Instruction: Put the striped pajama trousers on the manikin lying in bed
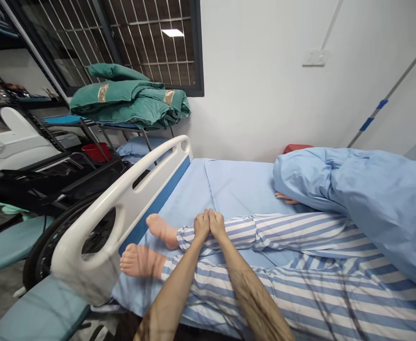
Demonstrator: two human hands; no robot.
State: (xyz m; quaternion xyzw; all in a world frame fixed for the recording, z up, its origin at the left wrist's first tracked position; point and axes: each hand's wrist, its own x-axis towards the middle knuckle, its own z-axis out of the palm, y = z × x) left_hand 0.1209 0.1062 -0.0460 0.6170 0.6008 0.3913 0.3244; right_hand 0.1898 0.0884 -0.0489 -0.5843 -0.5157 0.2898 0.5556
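Reaching forward, left hand (201, 225) and right hand (216, 224) meet, grip clasping 1 striped trouser leg (241, 232).

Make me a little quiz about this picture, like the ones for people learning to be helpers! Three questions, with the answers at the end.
1. Which pattern is on the trousers beneath the left hand and right hand?
A) dots
B) stripes
C) stars

2. True or false: both feet are hidden in socks.

3. Fill in: the piled bedding by the barred window is coloured ____.

Key: 1. B. 2. False; both feet are bare. 3. Green.
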